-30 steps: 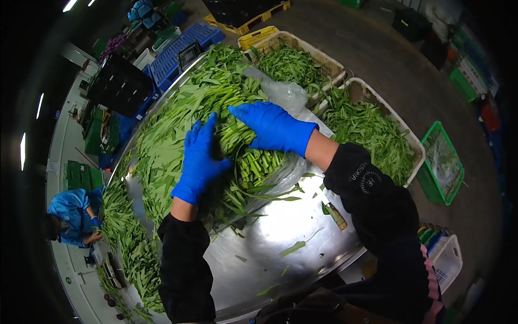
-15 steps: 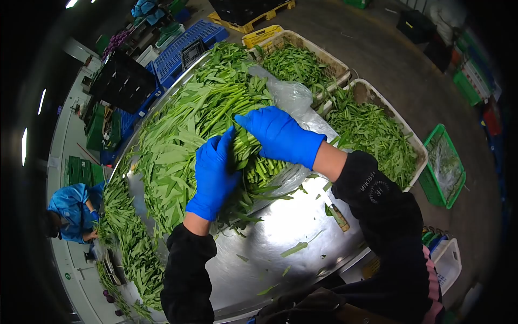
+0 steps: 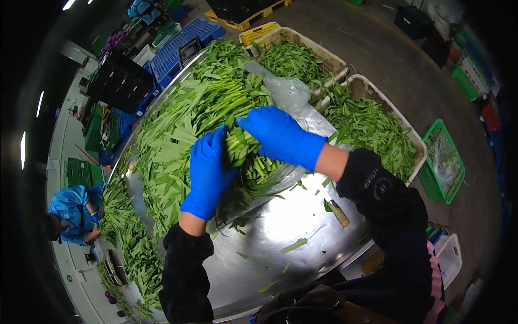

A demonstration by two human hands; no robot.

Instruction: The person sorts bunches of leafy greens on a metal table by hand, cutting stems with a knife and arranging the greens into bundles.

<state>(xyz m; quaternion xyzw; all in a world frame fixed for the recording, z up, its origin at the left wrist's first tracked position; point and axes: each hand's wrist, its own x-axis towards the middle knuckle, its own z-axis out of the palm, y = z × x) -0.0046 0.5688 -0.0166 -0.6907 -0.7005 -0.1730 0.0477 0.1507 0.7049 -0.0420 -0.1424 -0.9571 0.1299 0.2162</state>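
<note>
The left hand point(image 3: 209, 171) and right hand point(image 3: 287, 139), both in blue gloves, sit close together with a bunch of green stems point(image 3: 239, 147) between them, above the worktop point(image 3: 270, 229). I read the right as clamped on the bunch near its stem ends; the left cups the other side, and from my end I cannot tell how firmly its part-hidden fingers close. The bunch lies against a large heap of leafy greens point(image 3: 172, 154), with clear plastic point(image 3: 290, 93) just beyond my right hand.

I judge the step in hand to be gathering and evening the stems. The next move, I'd say, calls for gentle pressure from both sides, with the ends level. I'd mind the knife point(image 3: 339, 214) lying near my right sleeve point(image 3: 380, 186).
</note>
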